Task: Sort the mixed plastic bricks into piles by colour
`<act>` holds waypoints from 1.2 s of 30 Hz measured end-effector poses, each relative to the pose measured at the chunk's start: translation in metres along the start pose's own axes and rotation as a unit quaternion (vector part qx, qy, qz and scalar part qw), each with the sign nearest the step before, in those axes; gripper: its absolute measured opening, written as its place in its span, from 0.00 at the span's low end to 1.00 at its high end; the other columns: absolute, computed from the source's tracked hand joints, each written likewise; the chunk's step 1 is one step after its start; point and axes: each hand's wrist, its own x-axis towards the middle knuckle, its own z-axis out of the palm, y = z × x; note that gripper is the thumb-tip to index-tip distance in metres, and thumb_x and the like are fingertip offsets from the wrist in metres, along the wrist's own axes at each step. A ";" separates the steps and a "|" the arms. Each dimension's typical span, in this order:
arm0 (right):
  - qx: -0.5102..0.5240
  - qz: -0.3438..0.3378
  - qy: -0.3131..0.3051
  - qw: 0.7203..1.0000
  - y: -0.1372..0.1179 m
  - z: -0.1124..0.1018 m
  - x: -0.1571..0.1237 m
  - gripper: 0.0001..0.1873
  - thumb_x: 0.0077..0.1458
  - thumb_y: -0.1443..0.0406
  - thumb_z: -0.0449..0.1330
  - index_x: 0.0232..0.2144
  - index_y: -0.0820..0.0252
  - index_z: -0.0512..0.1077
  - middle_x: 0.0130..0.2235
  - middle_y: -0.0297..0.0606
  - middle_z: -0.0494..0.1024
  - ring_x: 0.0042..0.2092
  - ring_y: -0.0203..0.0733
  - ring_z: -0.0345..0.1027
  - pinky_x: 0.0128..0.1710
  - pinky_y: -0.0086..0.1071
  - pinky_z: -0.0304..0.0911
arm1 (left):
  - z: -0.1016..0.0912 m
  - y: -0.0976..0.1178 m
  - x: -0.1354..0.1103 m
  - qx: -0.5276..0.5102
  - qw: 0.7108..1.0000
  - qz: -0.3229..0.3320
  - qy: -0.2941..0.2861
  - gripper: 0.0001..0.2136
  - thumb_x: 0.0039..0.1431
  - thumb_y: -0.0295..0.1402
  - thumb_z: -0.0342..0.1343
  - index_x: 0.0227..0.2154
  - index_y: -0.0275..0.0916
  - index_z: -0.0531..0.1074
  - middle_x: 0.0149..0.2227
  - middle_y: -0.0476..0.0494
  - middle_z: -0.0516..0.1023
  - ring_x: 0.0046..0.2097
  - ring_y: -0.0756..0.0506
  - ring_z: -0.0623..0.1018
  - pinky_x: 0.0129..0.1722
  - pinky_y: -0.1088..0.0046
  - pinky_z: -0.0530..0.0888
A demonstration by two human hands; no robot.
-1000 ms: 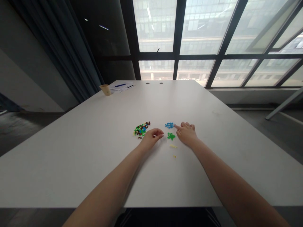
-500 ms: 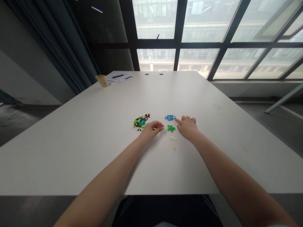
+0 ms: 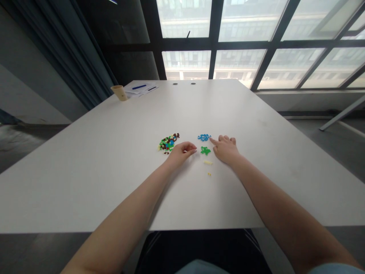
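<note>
As I read the head camera, the open, empty right hand (image 3: 226,149) extends its index finger to just beside the blue beads (image 3: 204,137); the curled left hand (image 3: 180,152), grip contents indeterminate, rests farther from them, beside the mixed bead pile (image 3: 169,143).

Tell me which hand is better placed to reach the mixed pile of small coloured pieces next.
Probably the left: the left hand rests right beside the mixed pile, while the right hand is farther off, its index finger pointing at the blue pile.
</note>
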 end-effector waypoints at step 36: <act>0.328 -0.295 0.268 0.856 -0.024 -0.035 -0.030 0.10 0.52 0.69 0.54 0.35 0.54 0.73 0.27 0.34 0.66 0.32 0.36 0.58 0.35 0.32 0.58 | 0.002 0.010 -0.004 -0.205 0.978 0.023 -0.003 0.09 0.40 0.32 0.64 0.25 0.35 0.73 0.25 0.50 0.74 0.29 0.53 0.72 0.33 0.77 0.68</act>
